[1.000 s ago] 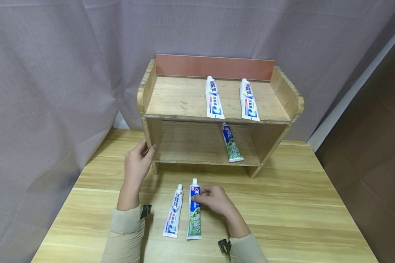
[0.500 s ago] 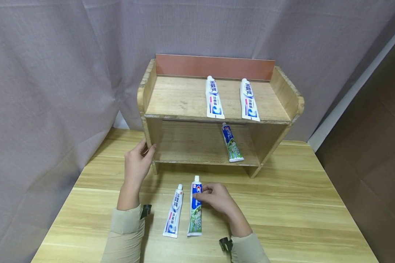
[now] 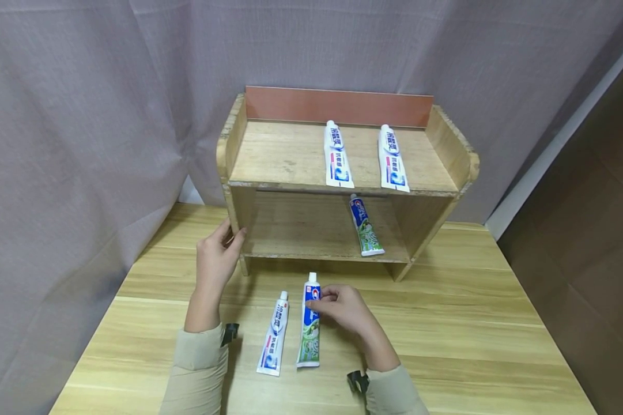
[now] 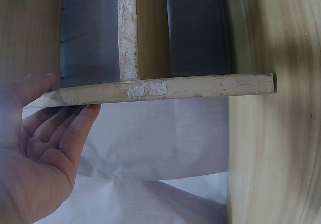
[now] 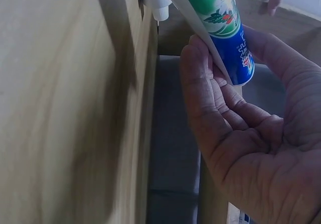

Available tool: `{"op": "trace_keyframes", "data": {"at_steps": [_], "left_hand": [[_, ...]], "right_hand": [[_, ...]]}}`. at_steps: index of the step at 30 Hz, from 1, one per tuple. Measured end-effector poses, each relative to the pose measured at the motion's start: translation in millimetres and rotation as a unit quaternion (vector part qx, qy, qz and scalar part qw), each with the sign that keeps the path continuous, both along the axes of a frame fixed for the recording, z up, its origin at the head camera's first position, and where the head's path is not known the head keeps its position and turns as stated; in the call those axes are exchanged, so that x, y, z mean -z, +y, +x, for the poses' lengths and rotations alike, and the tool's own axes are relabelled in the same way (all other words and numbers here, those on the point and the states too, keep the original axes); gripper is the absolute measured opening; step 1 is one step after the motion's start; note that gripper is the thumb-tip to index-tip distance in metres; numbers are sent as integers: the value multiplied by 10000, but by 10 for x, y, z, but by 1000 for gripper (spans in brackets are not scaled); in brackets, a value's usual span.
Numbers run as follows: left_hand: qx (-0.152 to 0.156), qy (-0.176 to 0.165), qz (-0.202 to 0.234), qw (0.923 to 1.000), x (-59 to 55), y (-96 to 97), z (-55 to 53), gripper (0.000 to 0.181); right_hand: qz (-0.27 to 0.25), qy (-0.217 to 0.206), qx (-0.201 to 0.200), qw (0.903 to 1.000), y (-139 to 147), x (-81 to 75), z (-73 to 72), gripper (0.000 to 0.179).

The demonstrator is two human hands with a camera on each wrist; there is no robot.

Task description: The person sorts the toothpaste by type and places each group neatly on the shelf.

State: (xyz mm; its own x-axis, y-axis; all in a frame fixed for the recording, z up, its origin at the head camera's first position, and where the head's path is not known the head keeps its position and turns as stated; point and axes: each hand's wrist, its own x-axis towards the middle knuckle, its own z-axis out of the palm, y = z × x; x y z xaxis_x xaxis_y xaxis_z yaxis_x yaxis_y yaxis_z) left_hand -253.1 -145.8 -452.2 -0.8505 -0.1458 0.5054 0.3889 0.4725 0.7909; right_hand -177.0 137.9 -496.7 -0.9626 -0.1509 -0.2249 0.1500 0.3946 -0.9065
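Observation:
My right hand (image 3: 344, 308) pinches a blue and green toothpaste tube (image 3: 309, 328) near its cap end, thumb on one side and fingers on the other. The cap points toward the shelf. In the right wrist view the same tube (image 5: 220, 23) is raised off the tabletop. Just left of it a white toothpaste tube (image 3: 274, 334) lies on the table. My left hand (image 3: 218, 253) grips the left side panel of the wooden shelf (image 3: 327, 253); the left wrist view shows the thumb on one face of the panel (image 4: 200, 87) and the fingers on the other.
Two white toothpaste tubes, one left (image 3: 338, 155) and one right (image 3: 393, 158), lie on the top shelf. Another blue and green tube (image 3: 365, 226) is on the lower shelf, toward the right. A grey curtain (image 3: 311, 46) hangs behind the table (image 3: 472, 323).
My right hand has moved the blue and green tube slightly forward, toward the shelf, and a little right. My left hand has stayed on the side panel.

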Motion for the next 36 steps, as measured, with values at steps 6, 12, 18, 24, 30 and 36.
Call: {"op": "trace_keyframes", "data": {"at_steps": [6, 12, 18, 24, 30, 36], "left_hand": [[13, 11, 5, 10000, 1, -3, -1, 33], [6, 43, -5, 10000, -5, -8, 2, 32], [-7, 44, -2, 10000, -6, -4, 0, 32], [34, 55, 24, 10000, 2, -2, -5, 32], [61, 48, 63, 9999, 4, -2, -3, 32], [40, 82, 2, 10000, 11, -3, -8, 31]], "right_hand": [[12, 158, -111, 9998, 17, -63, -42, 31], [74, 337, -244, 9991, 40, -121, -92, 31], [136, 410, -181, 9989, 59, -140, -140, 27], [150, 437, -113, 9989, 72, -164, -176, 26], [47, 443, -93, 9990, 80, -223, -206, 29], [-20, 488, -147, 9987, 98, -292, -257, 32]]}}
